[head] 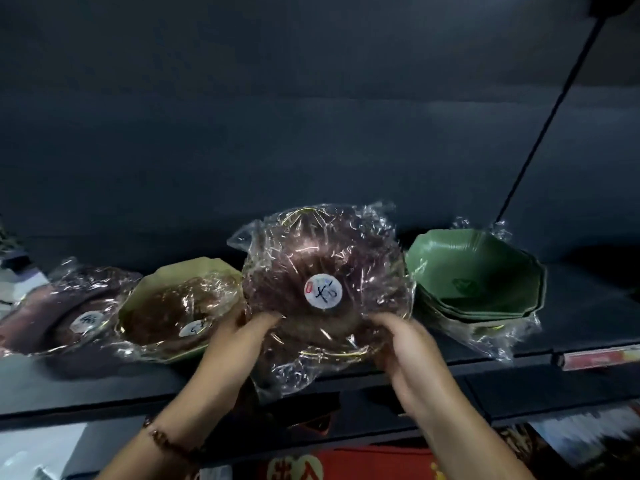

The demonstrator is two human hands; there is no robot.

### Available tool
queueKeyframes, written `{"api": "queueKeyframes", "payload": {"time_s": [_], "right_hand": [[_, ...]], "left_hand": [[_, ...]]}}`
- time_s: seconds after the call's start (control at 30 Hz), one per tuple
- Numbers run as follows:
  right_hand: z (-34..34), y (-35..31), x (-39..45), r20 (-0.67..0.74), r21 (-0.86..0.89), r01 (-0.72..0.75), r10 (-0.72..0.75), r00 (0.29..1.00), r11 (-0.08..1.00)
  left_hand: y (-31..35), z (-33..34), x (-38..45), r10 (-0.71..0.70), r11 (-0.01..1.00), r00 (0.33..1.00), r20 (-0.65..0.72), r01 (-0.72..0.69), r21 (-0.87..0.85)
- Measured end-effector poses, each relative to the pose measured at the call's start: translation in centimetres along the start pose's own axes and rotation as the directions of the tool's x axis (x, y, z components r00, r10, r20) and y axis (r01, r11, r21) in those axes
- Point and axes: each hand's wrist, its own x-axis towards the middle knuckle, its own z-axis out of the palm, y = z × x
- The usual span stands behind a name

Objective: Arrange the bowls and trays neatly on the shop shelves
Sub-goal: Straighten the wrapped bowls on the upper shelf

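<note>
A brown bowl stack wrapped in clear plastic was held between both hands at the front edge of the dark shelf, its lower rim at or just over that edge. The left hand gripped the lower left rim and the right hand the lower right rim, both closed on the wrapped stack with the fingers pressing into the film. The stack was tilted so its underside faced the camera, showing a round white price sticker with handwriting; its opening pointed toward the back of the shelf. A beaded bracelet circled the left wrist. Just left of the held stack sat a green-rimmed wrapped bowl with brown inside and a small sticker, and farther left lay a purple wrapped bowl, also stickered, both tipped forward. To the right, close beside the held stack, stood nested green octagonal bowls, open side toward the camera, with loose film around their base.
</note>
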Motion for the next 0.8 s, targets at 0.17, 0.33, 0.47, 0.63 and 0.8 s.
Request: {"api": "queueKeyframes", "payload": {"time_s": [0.17, 0.33, 0.47, 0.63, 0.8], "right_hand": [[2.2, -0.3, -1.7, 0.138, -0.339, 0.166, -0.126, 0.982, 0.926], [6.2, 2.0, -3.1, 0.323, -0.703, 0.488, -0.379, 0.867, 0.517], [11.2, 5.4, -1.8, 0.67, -0.723, 0.69, -0.262, 0.694, -0.021], [19.9, 10.0, -0.1, 0.856, -0.505, 0.821, -0.27, 0.44, -0.264], [29.7, 13.2, 1.3, 0.916, -0.356, 0.913, -0.269, 0.298, -0.198]], "left_hand": [[-1.6, -2.7, 0.9, -0.167, 0.97, 0.985, -0.043, 0.157, -0.185], [-2.1, -7.9, 1.6, -0.112, 0.972, 0.993, -0.04, 0.101, -0.212], [-2.3, -13.6, 2.6, -0.097, 0.971, 0.992, -0.081, 0.077, -0.227], [-2.3, -22.5, 4.0, -0.11, 0.969, 0.977, -0.184, 0.065, -0.238], [-4.1, -32.0, 5.8, -0.067, 0.992, 0.964, -0.259, 0.036, -0.122]]}}
